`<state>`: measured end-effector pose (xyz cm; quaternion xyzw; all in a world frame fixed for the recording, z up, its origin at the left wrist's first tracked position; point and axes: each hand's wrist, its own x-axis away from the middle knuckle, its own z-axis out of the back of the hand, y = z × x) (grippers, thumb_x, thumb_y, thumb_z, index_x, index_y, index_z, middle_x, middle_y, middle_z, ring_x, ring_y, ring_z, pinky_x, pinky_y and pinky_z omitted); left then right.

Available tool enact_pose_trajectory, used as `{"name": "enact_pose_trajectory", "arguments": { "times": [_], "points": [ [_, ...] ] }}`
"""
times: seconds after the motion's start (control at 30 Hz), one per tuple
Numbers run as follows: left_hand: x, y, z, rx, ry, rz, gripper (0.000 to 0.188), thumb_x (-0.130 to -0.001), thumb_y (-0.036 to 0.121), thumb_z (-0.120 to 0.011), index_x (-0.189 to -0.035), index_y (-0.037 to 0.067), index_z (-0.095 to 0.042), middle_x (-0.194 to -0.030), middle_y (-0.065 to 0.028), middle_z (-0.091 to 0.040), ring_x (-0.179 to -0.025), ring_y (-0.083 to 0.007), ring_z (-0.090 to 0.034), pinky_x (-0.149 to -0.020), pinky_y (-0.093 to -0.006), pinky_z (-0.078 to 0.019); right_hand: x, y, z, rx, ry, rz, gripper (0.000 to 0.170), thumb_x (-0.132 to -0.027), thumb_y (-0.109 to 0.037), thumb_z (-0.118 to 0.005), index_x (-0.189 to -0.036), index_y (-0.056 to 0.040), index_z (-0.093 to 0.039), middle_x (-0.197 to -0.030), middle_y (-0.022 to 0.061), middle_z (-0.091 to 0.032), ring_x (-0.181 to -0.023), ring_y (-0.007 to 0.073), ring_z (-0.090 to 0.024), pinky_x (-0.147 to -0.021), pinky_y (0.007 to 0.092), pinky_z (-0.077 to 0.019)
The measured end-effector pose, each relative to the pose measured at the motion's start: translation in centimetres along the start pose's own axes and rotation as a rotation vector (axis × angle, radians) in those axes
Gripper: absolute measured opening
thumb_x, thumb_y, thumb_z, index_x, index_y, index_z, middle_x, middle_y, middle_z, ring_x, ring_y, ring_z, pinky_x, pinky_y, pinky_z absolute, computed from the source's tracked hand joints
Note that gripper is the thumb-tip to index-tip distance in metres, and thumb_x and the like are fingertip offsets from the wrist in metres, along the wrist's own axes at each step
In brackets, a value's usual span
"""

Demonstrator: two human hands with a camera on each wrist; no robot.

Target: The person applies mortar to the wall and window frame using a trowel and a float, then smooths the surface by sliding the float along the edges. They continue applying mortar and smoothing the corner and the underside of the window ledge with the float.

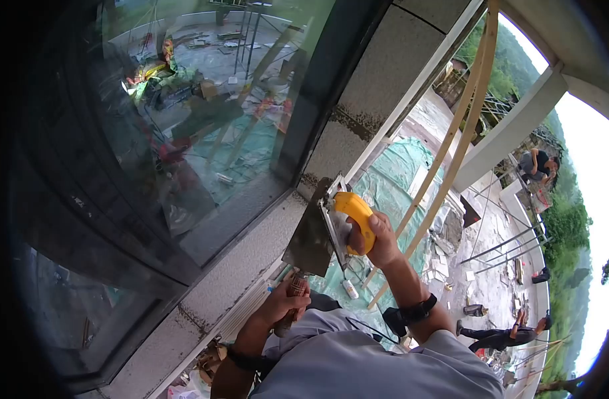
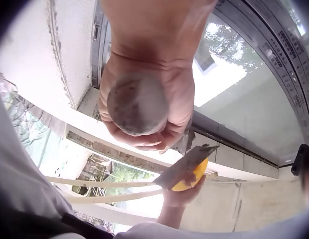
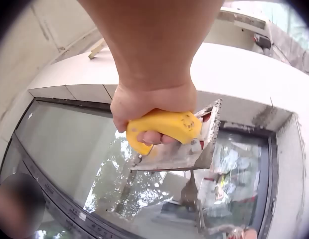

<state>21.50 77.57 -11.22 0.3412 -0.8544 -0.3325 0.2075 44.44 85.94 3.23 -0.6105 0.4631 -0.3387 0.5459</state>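
Note:
My left hand grips the worn brown handle of a trowel whose broad grey blade points upward, coated with mortar. In the left wrist view, the rounded handle end sits in the palm with fingers curled round it. My right hand grips the yellow handle of a plastering trowel; its mortar-smeared plate shows in the right wrist view. In the head view, that plate is tilted on edge close beside the left trowel's blade, overlapping it.
A dark-framed window stands to the left, above a pale sill. Two wooden poles slant on the right. Green sheeting and debris lie below. One person crouches far right; another stands lower right.

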Motion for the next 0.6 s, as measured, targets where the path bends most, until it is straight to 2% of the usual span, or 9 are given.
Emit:
{"name": "enact_pose_trajectory", "arguments": {
  "times": [0.03, 0.13, 0.23, 0.3, 0.33, 0.43, 0.5, 0.57, 0.6],
  "points": [
    [-0.1, 0.1, -0.1, 0.005, 0.002, -0.014, 0.027, -0.081, 0.014, -0.070, -0.095, 0.006, -0.049, -0.066, -0.0023, -0.050, -0.049, -0.0116, -0.054, -0.044, -0.0268, -0.0444, 0.3, 0.8, -0.1, -0.033, 0.058, -0.020, 0.053, -0.093, -0.051, -0.056, -0.105, 0.0005, -0.059, -0.060, 0.0021, -0.052, -0.048, 0.0101, -0.049, -0.051, 0.0241, -0.0400],
    [0.2, 1.5, 0.0, 0.134, 0.003, -0.055, 0.026, -0.080, 0.014, -0.069, -0.095, 0.006, -0.049, -0.065, -0.0030, -0.050, -0.048, -0.0124, -0.052, -0.044, -0.0269, -0.0439, 1.2, 2.7, 1.6, -0.005, 0.030, -0.071, 0.053, -0.093, -0.052, -0.055, -0.104, 0.0002, -0.059, -0.061, 0.0021, -0.053, -0.049, 0.0105, -0.049, -0.051, 0.0244, -0.0402],
    [0.3, 2.0, 1.5, 0.116, 0.031, -0.101, 0.025, -0.079, 0.014, -0.067, -0.095, 0.006, -0.049, -0.065, -0.0035, -0.051, -0.047, -0.0127, -0.051, -0.045, -0.0274, -0.0440, 1.9, 2.5, 3.3, 0.144, 0.024, -0.199, 0.051, -0.094, -0.051, -0.052, -0.102, -0.0003, -0.059, -0.063, 0.0016, -0.054, -0.051, 0.0099, -0.050, -0.051, 0.0248, -0.0394],
    [0.9, 2.7, 2.2, 0.068, 0.134, -0.142, 0.023, -0.079, 0.010, -0.067, -0.092, 0.006, -0.048, -0.065, -0.0035, -0.051, -0.047, -0.0124, -0.051, -0.046, -0.0278, -0.0449, 1.1, 0.9, 3.9, 0.564, 0.119, -0.195, 0.047, -0.092, -0.046, -0.051, -0.103, 0.0003, -0.056, -0.066, 0.0016, -0.054, -0.055, 0.0092, -0.051, -0.053, 0.0247, -0.0410],
    [1.1, 2.9, 2.2, 0.038, 0.163, -0.139, 0.023, -0.079, 0.009, -0.067, -0.092, 0.006, -0.048, -0.065, -0.0032, -0.051, -0.047, -0.0124, -0.051, -0.046, -0.0283, -0.0452, 0.4, -0.1, 4.2, 0.649, 0.046, -0.153, 0.038, -0.092, -0.036, -0.050, -0.105, -0.0008, -0.054, -0.072, 0.0010, -0.055, -0.061, 0.0082, -0.052, -0.054, 0.0243, -0.0403],
    [1.4, 2.6, 2.3, -0.010, 0.207, -0.126, 0.023, -0.080, 0.009, -0.068, -0.092, 0.007, -0.049, -0.064, -0.0027, -0.052, -0.048, -0.0127, -0.052, -0.047, -0.0292, -0.0460, -3.8, -0.7, 4.1, 1.233, 0.079, 0.185, 0.034, -0.093, -0.029, -0.054, -0.109, 0.0000, -0.052, -0.074, 0.0096, -0.059, -0.066, 0.0187, -0.063, -0.060, 0.0336, -0.0481],
    [1.6, 2.0, 2.3, -0.032, 0.216, -0.119, 0.023, -0.080, 0.010, -0.068, -0.093, 0.007, -0.049, -0.065, -0.0026, -0.052, -0.048, -0.0130, -0.053, -0.048, -0.0298, -0.0464, -7.6, -1.8, 2.9, 1.324, 0.103, 0.034, 0.041, -0.091, -0.033, -0.058, -0.110, 0.0013, -0.047, -0.088, 0.0298, -0.062, -0.082, 0.0464, -0.060, -0.072, 0.0498, -0.0477],
    [1.7, 1.3, 2.0, -0.104, 0.201, -0.125, 0.022, -0.081, 0.011, -0.068, -0.094, 0.008, -0.050, -0.071, -0.0046, -0.053, -0.049, -0.0143, -0.054, -0.049, -0.0292, -0.0472, -11.8, -3.0, 1.8, 1.566, 0.130, -0.169, 0.049, -0.089, -0.037, -0.060, -0.122, -0.0038, -0.044, -0.099, 0.0276, -0.064, -0.087, 0.0418, -0.064, -0.073, 0.0488, -0.0486],
    [1.8, 1.6, 2.1, -0.116, 0.199, -0.124, 0.022, -0.081, 0.011, -0.068, -0.094, 0.008, -0.050, -0.071, -0.0046, -0.053, -0.049, -0.0143, -0.054, -0.049, -0.0292, -0.0472, -11.8, -3.1, 1.7, 1.560, 0.139, -0.163, 0.049, -0.089, -0.037, -0.060, -0.122, -0.0038, -0.044, -0.099, 0.0276, -0.064, -0.087, 0.0418, -0.064, -0.073, 0.0488, -0.0486]
  ]
}}
